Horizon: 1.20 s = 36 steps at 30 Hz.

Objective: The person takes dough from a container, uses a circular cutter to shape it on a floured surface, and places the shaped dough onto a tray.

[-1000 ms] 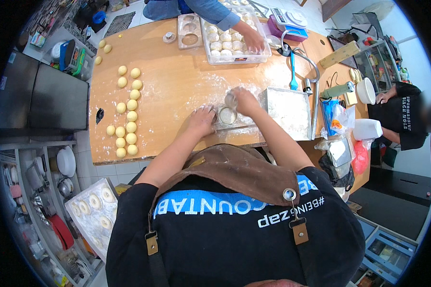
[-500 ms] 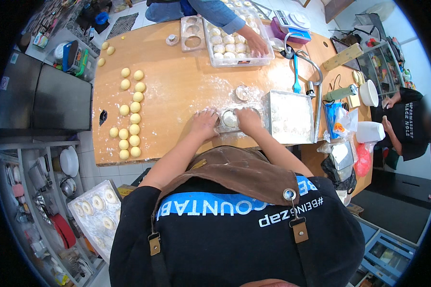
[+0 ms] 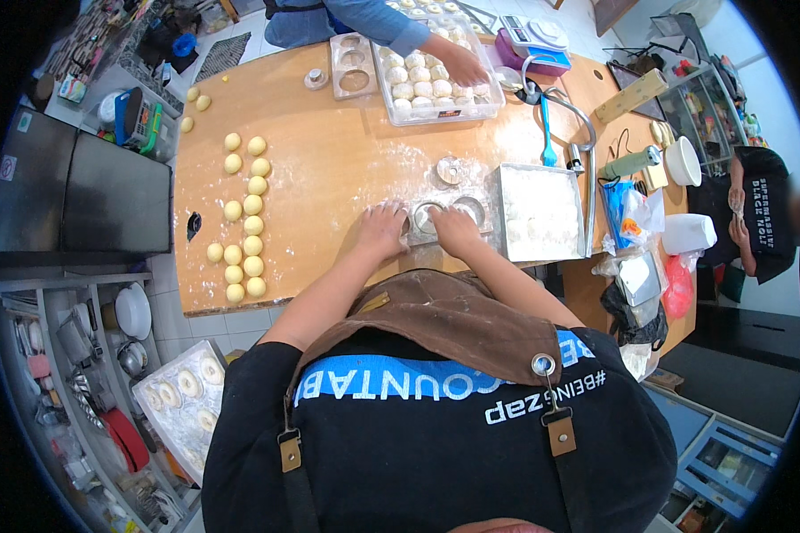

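Observation:
In front of me lies a floury board mould [image 3: 478,233] with round holes. A flattened piece of pale dough [image 3: 428,219] fills its middle hole. My left hand [image 3: 382,231] lies at the mould's left end, fingers spread, its thumb side by the edge. My right hand [image 3: 456,229] is closed, fingers bent together, with a fingertip pressing on the dough at the hole's rim. The right hole beside my knuckles is partly visible. Just beyond the mould stands a round metal cutter [image 3: 450,171]. The fingers' undersides are hidden.
A metal tray [image 3: 543,183] of floured dough rounds is to the right. Yellow balls [image 3: 252,225] stand in rows on the left. Across the table [image 3: 329,178], a co-worker's hand [image 3: 464,67] hangs over a plastic box [image 3: 444,114] of dough balls. Another person [image 3: 751,213] stands far right.
My right hand has shifted slightly, baring more of the right hole, with a fingertip now on the dough. The co-worker's hand has lifted. The far-right person's hands have come together.

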Available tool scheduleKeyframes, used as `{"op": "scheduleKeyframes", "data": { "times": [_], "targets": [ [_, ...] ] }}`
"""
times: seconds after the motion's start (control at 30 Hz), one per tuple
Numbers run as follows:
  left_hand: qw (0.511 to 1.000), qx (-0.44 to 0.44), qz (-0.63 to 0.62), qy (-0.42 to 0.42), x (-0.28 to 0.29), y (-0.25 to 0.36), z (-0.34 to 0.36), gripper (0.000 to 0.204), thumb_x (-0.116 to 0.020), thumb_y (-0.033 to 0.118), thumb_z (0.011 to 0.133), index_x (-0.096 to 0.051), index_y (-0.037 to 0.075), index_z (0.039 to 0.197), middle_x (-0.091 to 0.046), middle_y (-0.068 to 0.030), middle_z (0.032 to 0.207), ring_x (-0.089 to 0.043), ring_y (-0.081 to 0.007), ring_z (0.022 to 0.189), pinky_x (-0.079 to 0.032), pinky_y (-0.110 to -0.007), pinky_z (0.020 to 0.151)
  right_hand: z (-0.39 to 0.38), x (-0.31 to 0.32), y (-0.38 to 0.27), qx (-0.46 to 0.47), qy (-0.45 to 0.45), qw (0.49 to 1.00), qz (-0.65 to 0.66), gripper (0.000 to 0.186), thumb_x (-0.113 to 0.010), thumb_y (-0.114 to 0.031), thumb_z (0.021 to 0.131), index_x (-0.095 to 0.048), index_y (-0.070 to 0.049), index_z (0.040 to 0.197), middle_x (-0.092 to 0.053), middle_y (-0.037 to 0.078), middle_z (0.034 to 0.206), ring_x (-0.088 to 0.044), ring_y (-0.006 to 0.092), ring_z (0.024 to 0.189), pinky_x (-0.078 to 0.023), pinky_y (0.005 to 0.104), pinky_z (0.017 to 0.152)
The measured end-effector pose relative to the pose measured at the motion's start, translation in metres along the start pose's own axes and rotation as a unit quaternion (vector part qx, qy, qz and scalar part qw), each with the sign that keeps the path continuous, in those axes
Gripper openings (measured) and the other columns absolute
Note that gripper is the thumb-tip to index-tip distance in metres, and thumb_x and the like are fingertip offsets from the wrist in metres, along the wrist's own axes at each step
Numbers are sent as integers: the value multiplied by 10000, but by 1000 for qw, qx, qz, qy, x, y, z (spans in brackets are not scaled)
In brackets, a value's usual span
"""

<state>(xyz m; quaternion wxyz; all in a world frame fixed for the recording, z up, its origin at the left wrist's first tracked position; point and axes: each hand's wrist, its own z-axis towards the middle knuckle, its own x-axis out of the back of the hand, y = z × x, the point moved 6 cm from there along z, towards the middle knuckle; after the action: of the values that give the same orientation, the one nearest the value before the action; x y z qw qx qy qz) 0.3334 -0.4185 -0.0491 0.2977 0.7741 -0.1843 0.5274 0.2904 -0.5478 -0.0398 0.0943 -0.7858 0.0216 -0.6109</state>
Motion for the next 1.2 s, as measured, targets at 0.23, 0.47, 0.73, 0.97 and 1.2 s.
{"op": "scheduleKeyframes", "data": {
  "times": [0.23,0.47,0.73,0.97,1.2],
  "targets": [
    [1000,-21,-11,2,0,1,11,714,-788,324,608,-457,121,1206,-481,-112,1247,-439,-296,1193,-339,-470,1003,18,6,1,-23,-86,996,5,257,-477,-87,833,-484,-50,1087,-622,182,960,-593,329,931,-462,438,777],
    [997,1,-79,18,20,-3,4,713,-819,294,535,-464,74,1114,-505,-163,1130,-485,-347,1084,-411,-440,928,-10,88,78,-117,303,893,312,233,-541,-79,814,-585,-57,1041,-649,197,869,-623,353,834,-491,404,704],
    [942,140,-283,119,26,-87,-39,694,-828,271,522,-446,45,1056,-467,-152,1093,-469,-315,1046,-397,-390,917,8,-2,78,-119,106,952,263,311,-552,-46,784,-589,-35,1093,-663,169,936,-635,295,875,-492,360,767],
    [958,246,-137,50,10,-96,-59,739,-795,275,555,-423,63,1157,-434,-167,1228,-405,-346,1165,-356,-433,991,24,-16,23,-83,49,988,119,233,-513,8,733,-591,-27,950,-600,193,1003,-581,352,970,-473,419,841],
    [958,269,-98,11,11,-81,-59,895,-801,368,606,-330,94,1317,-279,-176,1411,-290,-374,1296,-299,-422,1057,39,-23,36,-88,-22,980,175,220,-550,6,695,-590,-9,911,-625,197,950,-597,357,911,-479,410,777]
  ]
}}
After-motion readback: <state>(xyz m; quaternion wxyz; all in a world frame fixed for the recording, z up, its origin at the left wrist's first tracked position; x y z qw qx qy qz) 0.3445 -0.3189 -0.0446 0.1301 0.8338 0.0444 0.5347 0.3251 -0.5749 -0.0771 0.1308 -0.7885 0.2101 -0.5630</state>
